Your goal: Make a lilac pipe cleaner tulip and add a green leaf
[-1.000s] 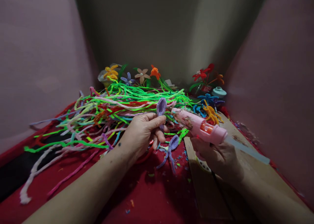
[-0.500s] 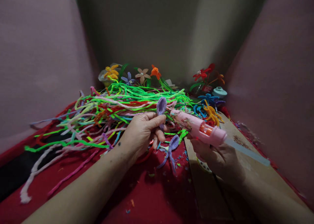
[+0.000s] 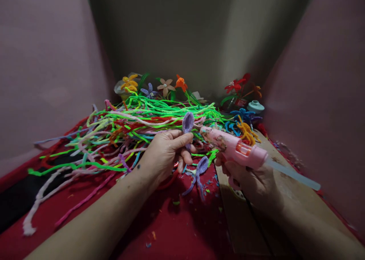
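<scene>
Between thumb and fingers, my left hand (image 3: pixel 169 148) pinches a purple pipe-cleaner petal (image 3: pixel 188 122), held upright. My right hand (image 3: pixel 251 180) is wrapped round the handle of a pink hot glue gun (image 3: pixel 232 144), its nozzle pointing left, close to the petal's right side. Whether the tip touches the petal I cannot tell. A translucent glue stick (image 3: pixel 293 175) sticks out of the gun's back end. Below the hands, a second purple petal (image 3: pixel 202 167) with two loose tails lies on the red cloth (image 3: pixel 176 229). Red scissor handles show partly behind my left fingers.
A heap of pipe cleaners (image 3: pixel 159 111), mostly green and pink, spreads behind and left of my hands. Finished pipe-cleaner flowers (image 3: pixel 165 87) stand along the back. Blue and orange pieces (image 3: pixel 246 132) lie right, near a pale blue container (image 3: pixel 256 107) and a cardboard sheet (image 3: pixel 285 161).
The glue gun has shifted slightly to the right with my right hand, its nozzle drawing a little away from the petal. My left hand and the petal stay in place.
</scene>
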A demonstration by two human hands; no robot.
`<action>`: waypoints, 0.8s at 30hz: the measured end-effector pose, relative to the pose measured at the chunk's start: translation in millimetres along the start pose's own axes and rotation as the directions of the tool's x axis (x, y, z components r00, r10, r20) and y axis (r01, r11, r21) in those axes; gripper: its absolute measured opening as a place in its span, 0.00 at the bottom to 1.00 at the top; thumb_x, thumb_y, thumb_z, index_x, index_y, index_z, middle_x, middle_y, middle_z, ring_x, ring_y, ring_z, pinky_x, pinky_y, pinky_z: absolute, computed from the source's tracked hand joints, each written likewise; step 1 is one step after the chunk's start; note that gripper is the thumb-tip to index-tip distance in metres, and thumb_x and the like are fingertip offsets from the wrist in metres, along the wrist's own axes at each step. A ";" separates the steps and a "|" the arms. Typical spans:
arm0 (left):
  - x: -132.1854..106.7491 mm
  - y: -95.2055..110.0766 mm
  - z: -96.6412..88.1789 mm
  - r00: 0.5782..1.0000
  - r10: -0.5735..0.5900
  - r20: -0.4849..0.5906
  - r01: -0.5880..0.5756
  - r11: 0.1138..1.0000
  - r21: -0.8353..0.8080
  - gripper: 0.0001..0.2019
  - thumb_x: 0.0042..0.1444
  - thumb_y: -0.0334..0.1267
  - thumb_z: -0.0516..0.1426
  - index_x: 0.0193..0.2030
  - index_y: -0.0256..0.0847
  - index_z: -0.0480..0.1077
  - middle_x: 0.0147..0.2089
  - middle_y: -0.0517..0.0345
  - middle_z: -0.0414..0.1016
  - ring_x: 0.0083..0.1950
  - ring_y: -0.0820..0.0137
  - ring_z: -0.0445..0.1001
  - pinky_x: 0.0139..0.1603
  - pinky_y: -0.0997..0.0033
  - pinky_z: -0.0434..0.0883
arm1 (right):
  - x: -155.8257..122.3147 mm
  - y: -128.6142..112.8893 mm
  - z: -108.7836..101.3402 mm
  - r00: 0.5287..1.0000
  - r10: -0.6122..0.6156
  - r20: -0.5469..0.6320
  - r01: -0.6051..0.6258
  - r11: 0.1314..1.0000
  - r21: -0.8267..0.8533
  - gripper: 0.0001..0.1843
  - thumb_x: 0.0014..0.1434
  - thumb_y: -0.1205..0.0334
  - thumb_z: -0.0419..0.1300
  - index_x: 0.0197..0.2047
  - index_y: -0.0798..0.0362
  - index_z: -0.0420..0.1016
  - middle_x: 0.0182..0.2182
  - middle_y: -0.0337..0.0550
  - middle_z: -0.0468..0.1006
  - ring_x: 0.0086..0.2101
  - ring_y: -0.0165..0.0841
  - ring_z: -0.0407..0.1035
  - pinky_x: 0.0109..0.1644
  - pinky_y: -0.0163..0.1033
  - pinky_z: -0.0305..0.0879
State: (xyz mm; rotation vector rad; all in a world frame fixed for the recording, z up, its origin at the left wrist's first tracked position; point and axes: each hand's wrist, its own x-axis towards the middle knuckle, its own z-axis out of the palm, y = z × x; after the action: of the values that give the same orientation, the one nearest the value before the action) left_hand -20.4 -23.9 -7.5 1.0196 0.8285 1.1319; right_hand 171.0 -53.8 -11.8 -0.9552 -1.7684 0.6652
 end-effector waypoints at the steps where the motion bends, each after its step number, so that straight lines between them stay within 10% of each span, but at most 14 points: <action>1: 0.0 0.2 0.3 1.000 -0.002 0.001 0.002 1.000 -0.001 0.10 0.51 0.38 0.59 0.25 0.33 0.68 0.19 0.59 0.72 0.10 0.79 0.64 0.08 0.82 0.61 | -0.1 0.0 0.2 1.000 0.005 0.011 -0.005 1.000 0.016 0.18 0.59 0.55 0.55 0.52 0.46 0.73 0.27 0.45 0.78 0.27 0.38 0.74 0.22 0.36 0.71; 24: 0.0 -2.0 -1.4 1.000 -0.009 0.013 0.008 1.000 0.019 0.13 0.52 0.42 0.58 0.25 0.34 0.68 0.14 0.59 0.70 0.09 0.78 0.62 0.08 0.82 0.59 | -4.7 8.6 -3.6 0.997 0.056 0.059 -0.059 0.997 0.048 0.16 0.57 0.55 0.58 0.48 0.47 0.75 0.20 0.41 0.76 0.20 0.34 0.71 0.18 0.34 0.68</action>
State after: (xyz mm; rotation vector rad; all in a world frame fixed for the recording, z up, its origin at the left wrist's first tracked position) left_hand -21.0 -23.8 -9.8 1.0375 0.8336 1.1107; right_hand 178.0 -53.0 -19.6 -0.9643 -1.7716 0.7771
